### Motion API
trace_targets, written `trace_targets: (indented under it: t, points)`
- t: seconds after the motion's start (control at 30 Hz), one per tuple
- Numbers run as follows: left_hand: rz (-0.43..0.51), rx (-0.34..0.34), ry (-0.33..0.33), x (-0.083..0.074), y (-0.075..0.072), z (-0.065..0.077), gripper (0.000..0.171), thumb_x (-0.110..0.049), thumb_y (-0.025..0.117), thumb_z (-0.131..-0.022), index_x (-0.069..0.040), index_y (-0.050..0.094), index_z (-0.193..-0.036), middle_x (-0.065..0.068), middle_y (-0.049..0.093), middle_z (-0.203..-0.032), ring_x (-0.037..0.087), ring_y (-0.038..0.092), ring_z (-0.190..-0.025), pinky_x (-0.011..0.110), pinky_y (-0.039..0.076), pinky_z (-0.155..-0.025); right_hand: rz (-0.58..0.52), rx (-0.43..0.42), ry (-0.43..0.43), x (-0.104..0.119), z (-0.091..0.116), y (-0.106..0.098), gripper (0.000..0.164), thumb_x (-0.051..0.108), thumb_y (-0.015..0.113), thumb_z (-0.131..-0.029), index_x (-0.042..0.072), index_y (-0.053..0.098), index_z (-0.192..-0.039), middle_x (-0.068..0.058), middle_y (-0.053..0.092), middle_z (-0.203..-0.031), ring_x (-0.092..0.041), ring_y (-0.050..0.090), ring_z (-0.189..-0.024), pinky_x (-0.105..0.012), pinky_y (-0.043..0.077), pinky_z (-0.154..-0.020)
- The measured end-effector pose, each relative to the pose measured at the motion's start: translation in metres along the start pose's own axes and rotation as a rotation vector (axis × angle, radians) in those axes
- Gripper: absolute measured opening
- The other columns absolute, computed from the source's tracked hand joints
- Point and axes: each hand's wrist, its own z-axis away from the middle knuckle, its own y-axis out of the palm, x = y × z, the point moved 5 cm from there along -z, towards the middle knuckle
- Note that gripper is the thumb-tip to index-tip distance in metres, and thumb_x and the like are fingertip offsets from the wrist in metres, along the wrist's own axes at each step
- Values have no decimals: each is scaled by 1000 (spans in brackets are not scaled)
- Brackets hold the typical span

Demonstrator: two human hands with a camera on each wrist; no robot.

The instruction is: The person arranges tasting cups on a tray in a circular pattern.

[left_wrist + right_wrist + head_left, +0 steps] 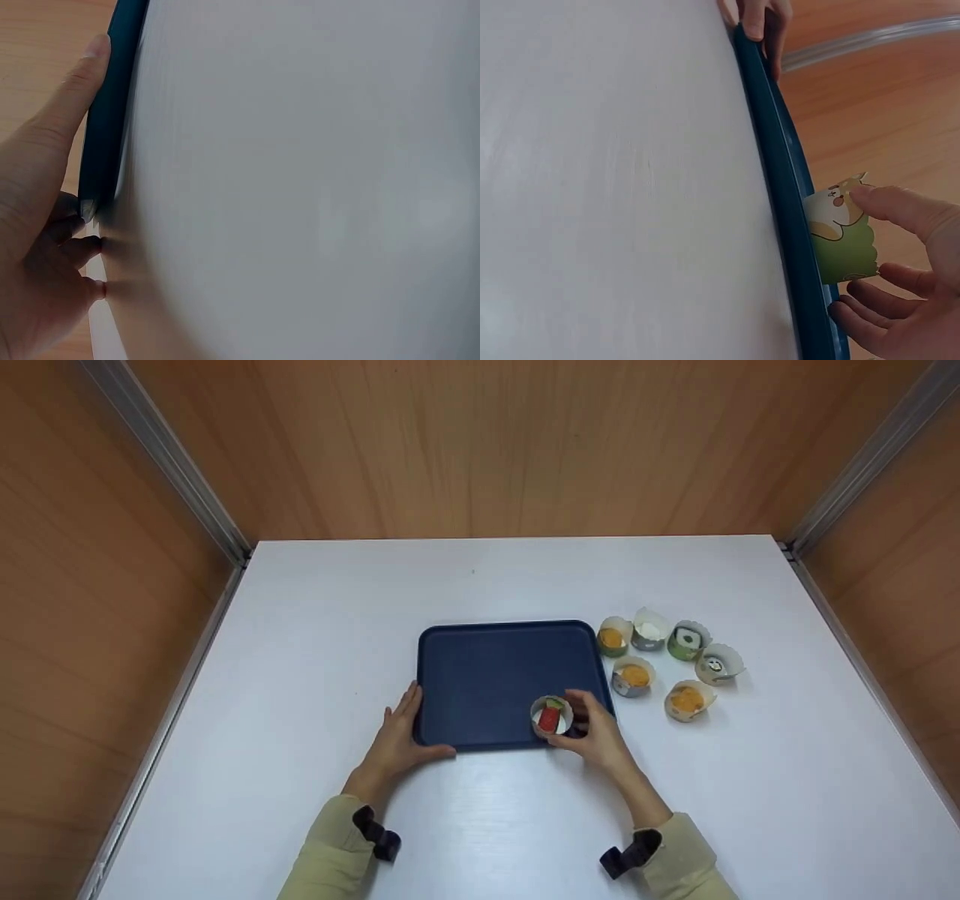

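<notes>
A dark blue rectangular tray point(487, 675) lies on the white table. My left hand point(394, 742) touches its near left corner, fingers along the left side and thumb against the front edge. Near the tray's front right corner stands a paper baking cup point(538, 725) holding something red with a green end on a white filling. My right hand point(600, 739) pinches this cup between thumb and fingers. In the right wrist view, the cup point(844, 236) shows a green side with a cartoon animal, and its base is hidden behind the tray rim point(776, 172).
Several similar paper cups stand right of the tray. Orange fillings show in some, such as the front cup point(688, 701); another cup point(649, 630) looks white inside, and one cup point(688, 639) holds a black-and-white piece. Wooden panels point(480, 450) enclose the table point(322, 607) at back and sides.
</notes>
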Motion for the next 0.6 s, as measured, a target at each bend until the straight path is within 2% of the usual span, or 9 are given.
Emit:
trace_targets:
  t: [0.2,0.6]
  points:
    - [6,-1,1,0,0,0,118,-56,75,-55,2,17,-140,13,11,-146,26,15,-132,47,5,-107,0,-39,29,-1,11,-11,65,10,77,-68,0,43,-123,-16,52,-116,-30,49,-107,-43,45,-85]
    - [7,-4,-6,-1,0,1,117,-54,76,-56,1,16,-140,13,12,-146,25,14,-132,47,5,-107,-30,-213,-16,-3,26,-42,56,10,74,-72,-2,48,-120,-20,55,-111,-30,52,-102,-46,46,-81]
